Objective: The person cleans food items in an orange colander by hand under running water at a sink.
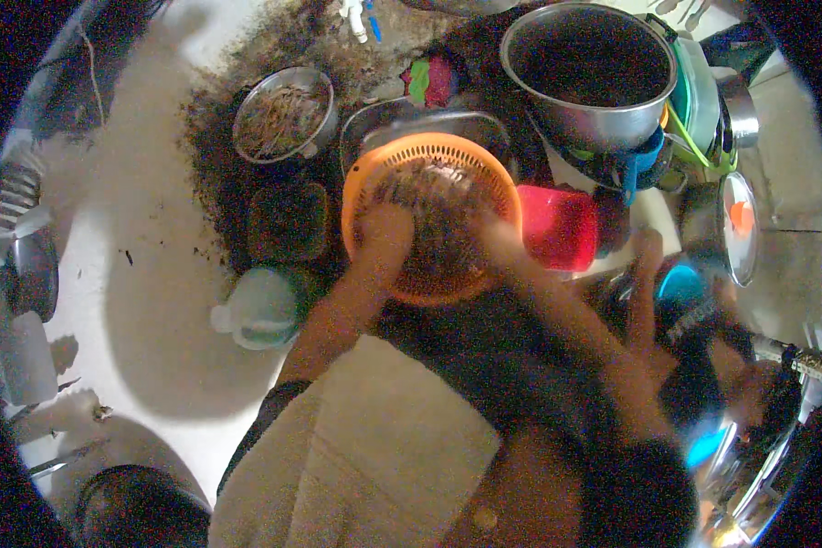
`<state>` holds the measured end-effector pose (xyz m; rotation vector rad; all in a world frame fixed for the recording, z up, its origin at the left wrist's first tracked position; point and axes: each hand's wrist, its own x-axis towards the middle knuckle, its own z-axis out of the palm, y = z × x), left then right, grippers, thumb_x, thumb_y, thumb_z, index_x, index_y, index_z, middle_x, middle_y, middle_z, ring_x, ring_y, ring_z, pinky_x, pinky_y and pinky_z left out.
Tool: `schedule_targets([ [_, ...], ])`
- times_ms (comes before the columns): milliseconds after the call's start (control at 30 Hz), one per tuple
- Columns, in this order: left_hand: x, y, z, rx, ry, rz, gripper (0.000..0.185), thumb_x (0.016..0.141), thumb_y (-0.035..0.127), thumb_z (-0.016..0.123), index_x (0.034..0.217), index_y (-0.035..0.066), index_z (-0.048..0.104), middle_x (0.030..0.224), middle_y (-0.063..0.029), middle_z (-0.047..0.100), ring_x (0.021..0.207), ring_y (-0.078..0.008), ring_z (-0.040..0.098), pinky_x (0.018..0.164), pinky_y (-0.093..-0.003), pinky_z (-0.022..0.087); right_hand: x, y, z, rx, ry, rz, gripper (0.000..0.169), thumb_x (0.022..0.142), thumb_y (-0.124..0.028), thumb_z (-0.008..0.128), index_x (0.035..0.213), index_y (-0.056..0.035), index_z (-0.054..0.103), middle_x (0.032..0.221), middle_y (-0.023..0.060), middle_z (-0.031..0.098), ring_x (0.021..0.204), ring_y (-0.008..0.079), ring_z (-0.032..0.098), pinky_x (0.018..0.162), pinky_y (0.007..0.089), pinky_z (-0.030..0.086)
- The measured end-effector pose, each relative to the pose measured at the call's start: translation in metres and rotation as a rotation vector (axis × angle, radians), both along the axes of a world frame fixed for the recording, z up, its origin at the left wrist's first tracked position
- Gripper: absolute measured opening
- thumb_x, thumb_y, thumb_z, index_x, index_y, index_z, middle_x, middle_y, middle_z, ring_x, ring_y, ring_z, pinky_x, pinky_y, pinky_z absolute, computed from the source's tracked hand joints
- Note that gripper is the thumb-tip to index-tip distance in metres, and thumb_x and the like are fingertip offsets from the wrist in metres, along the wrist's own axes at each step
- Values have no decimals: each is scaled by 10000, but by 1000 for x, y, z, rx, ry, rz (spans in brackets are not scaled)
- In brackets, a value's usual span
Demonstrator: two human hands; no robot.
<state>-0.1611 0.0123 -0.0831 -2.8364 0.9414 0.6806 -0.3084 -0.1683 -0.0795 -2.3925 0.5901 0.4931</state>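
Note:
An orange plastic colander (431, 147) stands in front of me, holding a heap of thin brownish pieces (442, 205) too grainy to name surely. Inside its left side is my left hand (387, 229), back up, its fingers lost among the pieces. At the inner right side my right hand (492, 233) is motion-blurred, and its fingers cannot be made out. Behind the colander, partly covered by it, is a metal basin (366, 123). A round metal bowl (284, 120) at the back left holds similar thin pieces. Pale cloth (377, 438) lies across my lap.
A large metal pot (589, 120) stands back right, near a blue-handled item (631, 175). A red plastic container (558, 226) sits right of the colander. Left are a dark square container (288, 220) and a whitish jug (260, 308). Another person (726, 370) is at the right.

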Motion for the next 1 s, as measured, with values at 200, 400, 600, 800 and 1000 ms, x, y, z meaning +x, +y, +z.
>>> schedule_targets([
  [200, 7, 18, 12, -63, -9, -39, 268, 901, 143, 527, 944, 43, 771, 985, -192, 739, 912, -356, 725, 822, -491, 577, 0, 8, -3, 938, -480, -540, 423, 1003, -355, 481, 1235, -28, 614, 1150, 181, 686, 1017, 349, 661, 877, 448, 529],
  [400, 36, 19, 56, -288, -83, -1, 256, 884, 158, 561, 973, 2, 744, 962, -234, 717, 880, -363, 715, 797, -483, 568, -5, -1, 16, -36, -830, 61, 358, 989, -262, 486, 1246, -55, 625, 1170, 110, 672, 1036, 276, 627, 929, 417, 506],
  [600, 80, 14, 124, -820, -250, 354, 260, 816, 83, 723, 1041, -42, 684, 1001, -279, 693, 972, -420, 678, 877, -492, 531, -18, -27, -51, 280, -547, -163, 317, 898, -84, 631, 1213, -56, 652, 1144, 171, 663, 1127, 352, 595, 1015, 442, 468],
  [800, 64, 105, 53, -352, 296, 385, 474, 868, 319, 694, 1177, -32, 618, 1098, -261, 685, 989, -438, 669, 853, -501, 536, -23, -16, 22, -545, -439, -259, 346, 867, -177, 628, 1184, -50, 569, 1201, 213, 542, 1044, 452, 574, 876, 509, 512],
  [1000, 31, 117, -15, -554, 96, 503, 433, 859, 366, 717, 1085, 4, 644, 934, -197, 705, 868, -380, 692, 771, -471, 548, -21, -36, 19, -67, -357, -415, 239, 902, -211, 634, 1042, -20, 662, 988, 187, 710, 919, 401, 691, 817, 462, 561],
])
